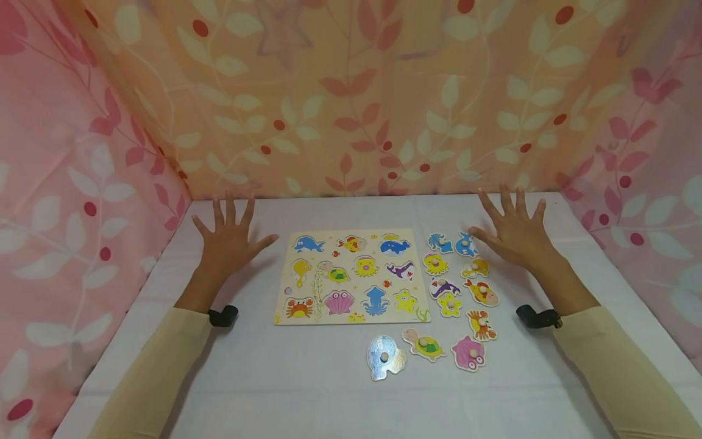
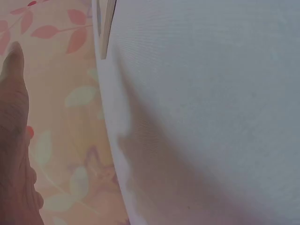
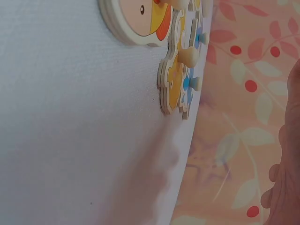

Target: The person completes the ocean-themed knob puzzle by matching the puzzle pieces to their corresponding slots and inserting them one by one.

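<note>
Fingers spread wide, my left hand (image 1: 227,239) is held to the left of a wooden sea-animal puzzle board (image 1: 351,235) and holds nothing. On the other side my right hand (image 1: 517,235), also spread and holding nothing, is nearest the blue dolphin piece (image 1: 465,246) and the seahorse piece (image 1: 476,268). Knobbed pieces lie right of the board, among them an octopus (image 1: 435,264), a fish (image 1: 482,294), a starfish (image 1: 450,306) and a crab (image 1: 481,327). Below it are a turtle (image 1: 430,349), a pink shell (image 1: 468,356) and a shiny whale-shaped piece (image 1: 378,366).
A white cloth (image 1: 307,396) covers the table. Patterned curtains (image 1: 351,97) close off the back and both sides. The board's corner (image 2: 107,33) shows in the left wrist view. Wooden knobs (image 3: 189,57) stand up from the pieces in the right wrist view.
</note>
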The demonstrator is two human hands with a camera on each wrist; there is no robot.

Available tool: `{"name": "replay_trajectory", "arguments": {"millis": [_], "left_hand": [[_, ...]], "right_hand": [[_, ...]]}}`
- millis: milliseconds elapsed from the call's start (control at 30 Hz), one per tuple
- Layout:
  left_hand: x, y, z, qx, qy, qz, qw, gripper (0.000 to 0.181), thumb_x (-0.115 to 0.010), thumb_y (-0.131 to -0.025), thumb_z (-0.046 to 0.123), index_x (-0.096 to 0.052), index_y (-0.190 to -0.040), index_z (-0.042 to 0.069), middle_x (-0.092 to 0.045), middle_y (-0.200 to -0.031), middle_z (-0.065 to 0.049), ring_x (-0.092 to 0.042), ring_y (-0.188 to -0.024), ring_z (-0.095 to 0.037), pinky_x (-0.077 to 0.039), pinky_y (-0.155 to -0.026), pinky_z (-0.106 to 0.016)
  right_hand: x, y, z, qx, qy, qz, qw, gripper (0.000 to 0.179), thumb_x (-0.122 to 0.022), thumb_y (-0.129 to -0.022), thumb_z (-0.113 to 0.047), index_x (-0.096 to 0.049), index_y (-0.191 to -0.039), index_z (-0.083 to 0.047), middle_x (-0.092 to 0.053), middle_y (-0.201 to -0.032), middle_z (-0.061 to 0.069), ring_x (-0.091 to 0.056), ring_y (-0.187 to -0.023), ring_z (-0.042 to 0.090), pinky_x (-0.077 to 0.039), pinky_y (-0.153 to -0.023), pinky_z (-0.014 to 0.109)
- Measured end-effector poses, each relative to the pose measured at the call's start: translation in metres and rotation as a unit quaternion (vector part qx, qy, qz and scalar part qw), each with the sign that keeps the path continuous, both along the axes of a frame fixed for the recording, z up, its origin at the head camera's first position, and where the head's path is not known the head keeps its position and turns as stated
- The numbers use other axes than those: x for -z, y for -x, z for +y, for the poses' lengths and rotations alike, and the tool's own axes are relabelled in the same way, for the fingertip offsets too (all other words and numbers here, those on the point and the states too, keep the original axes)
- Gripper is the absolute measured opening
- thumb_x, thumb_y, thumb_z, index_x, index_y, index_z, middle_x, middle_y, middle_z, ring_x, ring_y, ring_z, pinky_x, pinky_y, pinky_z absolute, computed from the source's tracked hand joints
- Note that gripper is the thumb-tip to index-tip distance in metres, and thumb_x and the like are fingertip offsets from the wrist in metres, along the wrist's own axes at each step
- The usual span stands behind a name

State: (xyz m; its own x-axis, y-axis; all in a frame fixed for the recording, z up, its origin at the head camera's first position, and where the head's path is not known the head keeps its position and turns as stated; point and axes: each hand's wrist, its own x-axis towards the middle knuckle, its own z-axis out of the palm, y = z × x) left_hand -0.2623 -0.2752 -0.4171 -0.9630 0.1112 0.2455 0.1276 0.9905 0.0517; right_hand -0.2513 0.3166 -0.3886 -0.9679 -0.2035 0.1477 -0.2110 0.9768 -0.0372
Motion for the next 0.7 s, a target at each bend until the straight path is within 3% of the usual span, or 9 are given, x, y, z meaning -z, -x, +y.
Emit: {"name": "replay_trajectory", "arguments": {"millis": [200,433,567,700], "left_hand": [[-0.003,0.000,0.000,0.015,-0.008,-0.015,0.9997,0.105,-0.056,-0.091,0.068,0.010,-0.162,0.030,0.033,-0.162,-0.009,0.030,-0.148,-0.038,0.016,-0.100,-0.081],[-0.002,-0.004,-0.006,0.068,-0.005,-0.055,0.9962,0.095,-0.051,-0.097,0.064,0.007,-0.164,0.027,0.024,-0.166,-0.014,0.011,-0.153,-0.044,0.007,-0.106,-0.081],[-0.001,-0.011,-0.008,0.106,-0.003,-0.101,0.9892,0.093,-0.044,-0.097,0.071,0.006,-0.164,0.029,0.021,-0.167,-0.014,0.008,-0.154,-0.043,0.007,-0.108,-0.080],[0.000,-0.022,-0.005,0.126,-0.006,-0.139,0.9822,0.094,-0.043,-0.095,0.073,0.005,-0.164,0.030,0.016,-0.169,-0.015,0.003,-0.154,-0.045,-0.001,-0.111,-0.078]], "right_hand": [[-0.001,-0.002,0.003,0.001,0.003,-0.004,1.0000,0.092,-0.043,-0.097,-0.069,0.006,-0.163,-0.029,0.023,-0.166,0.015,0.015,-0.149,0.052,0.013,-0.103,0.081],[-0.001,-0.008,0.007,0.004,0.021,-0.033,0.9992,0.090,-0.037,-0.099,-0.070,0.011,-0.162,-0.029,0.021,-0.166,0.018,0.013,-0.151,0.048,0.013,-0.107,0.078],[-0.001,-0.015,0.010,-0.003,0.045,-0.046,0.9979,0.089,-0.040,-0.101,-0.064,0.011,-0.163,-0.024,0.016,-0.167,0.021,0.007,-0.151,0.049,0.005,-0.113,0.074],[-0.004,-0.022,0.010,-0.004,0.070,-0.077,0.9945,0.091,-0.043,-0.101,-0.062,0.012,-0.162,-0.023,0.009,-0.168,0.022,0.000,-0.151,0.050,-0.009,-0.114,0.073]]}}
